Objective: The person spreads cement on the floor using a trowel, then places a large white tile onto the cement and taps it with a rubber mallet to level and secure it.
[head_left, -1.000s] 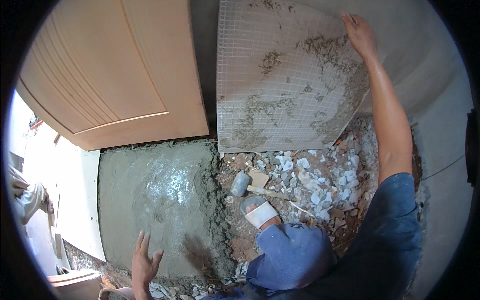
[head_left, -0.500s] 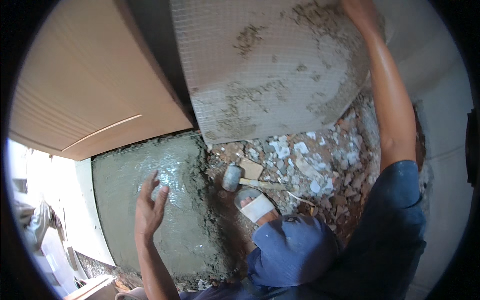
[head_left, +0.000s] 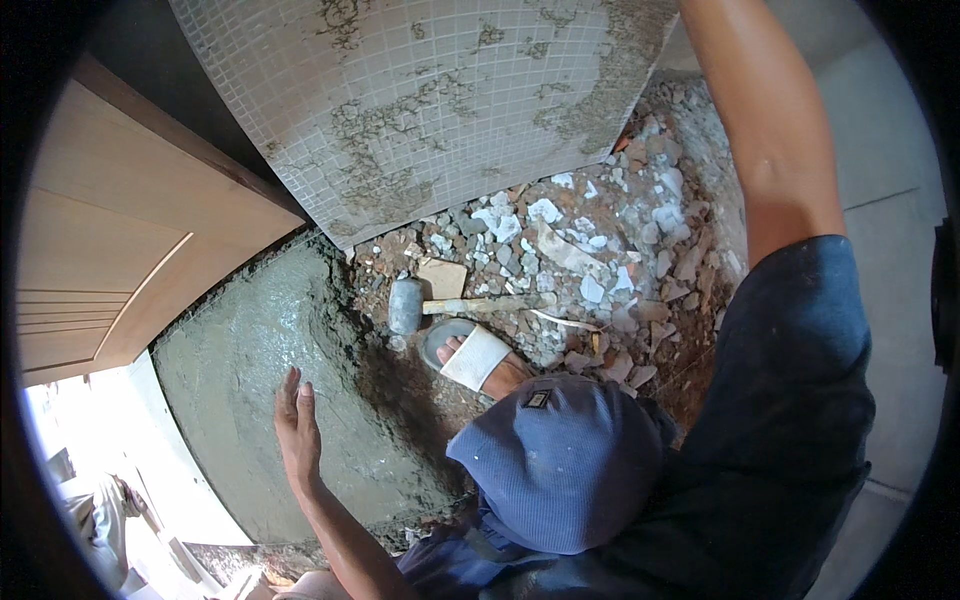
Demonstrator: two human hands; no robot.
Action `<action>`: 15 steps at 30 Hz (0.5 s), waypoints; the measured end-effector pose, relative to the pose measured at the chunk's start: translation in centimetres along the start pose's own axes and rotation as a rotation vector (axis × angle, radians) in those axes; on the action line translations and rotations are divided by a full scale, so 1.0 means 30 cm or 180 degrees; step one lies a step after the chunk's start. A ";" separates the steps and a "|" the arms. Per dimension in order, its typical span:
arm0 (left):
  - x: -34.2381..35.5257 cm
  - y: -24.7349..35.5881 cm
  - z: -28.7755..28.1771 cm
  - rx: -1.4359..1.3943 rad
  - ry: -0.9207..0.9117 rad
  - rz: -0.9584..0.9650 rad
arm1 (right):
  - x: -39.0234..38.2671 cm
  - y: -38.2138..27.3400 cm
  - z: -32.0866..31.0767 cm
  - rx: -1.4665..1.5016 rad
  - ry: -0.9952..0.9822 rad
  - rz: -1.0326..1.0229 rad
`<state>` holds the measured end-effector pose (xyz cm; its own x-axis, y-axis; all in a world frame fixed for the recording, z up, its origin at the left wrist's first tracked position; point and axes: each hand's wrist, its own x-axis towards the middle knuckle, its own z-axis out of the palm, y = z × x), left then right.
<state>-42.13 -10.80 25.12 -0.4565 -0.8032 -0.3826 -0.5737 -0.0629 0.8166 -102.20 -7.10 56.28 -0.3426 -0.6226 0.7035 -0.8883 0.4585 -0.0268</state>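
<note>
The left hand (head_left: 298, 430) is bare and holds nothing, its fingers lying close together with the thumb slightly apart, pointing forward over smooth, wet grey mortar (head_left: 220, 320) whose right margin is crumbly. Ahead and to the right of those fingertips, well apart from them, is a large, flat, pale grey slab (head_left: 440, 90), its facing side moulded in a fine square grid and smeared with rough dried patches. Its lower edge slants up to the right from a corner beside the mortar; the top is cut off, so its long axis cannot be told. The right forearm (head_left: 765, 90) runs past its right side and is nearer; the right hand is out of view, its fingers unknowable. Below the slab spreads jagged rubble (head_left: 590, 230), with a blunt, cylindrical-headed mallet (head_left: 405, 305) near a sandaled foot (head_left: 475, 360). Farther left stands a grooved wooden panel (head_left: 150, 230).
</note>
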 end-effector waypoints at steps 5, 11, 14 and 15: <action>-0.010 -0.011 -0.030 -0.0032 0.0052 0.0254 | 0.079 0.037 0.009 -0.0102 -0.0143 -0.0095; -0.018 0.009 -0.062 -0.0044 0.0184 0.0348 | 0.115 0.064 -0.010 -0.0318 -0.0694 -0.0006; -0.013 0.024 -0.072 -0.0128 0.0147 0.0337 | 0.100 0.056 -0.043 -0.0392 -0.0854 -0.0266; -0.009 0.030 -0.073 -0.0126 0.0161 0.0359 | 0.093 0.051 -0.058 -0.0368 -0.0901 -0.0304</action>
<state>-41.03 -11.94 26.92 -0.4811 -0.8353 -0.2660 -0.4930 0.0069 0.8700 -103.98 -7.04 59.43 -0.3451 -0.8106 0.4731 -0.8855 0.4483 0.1222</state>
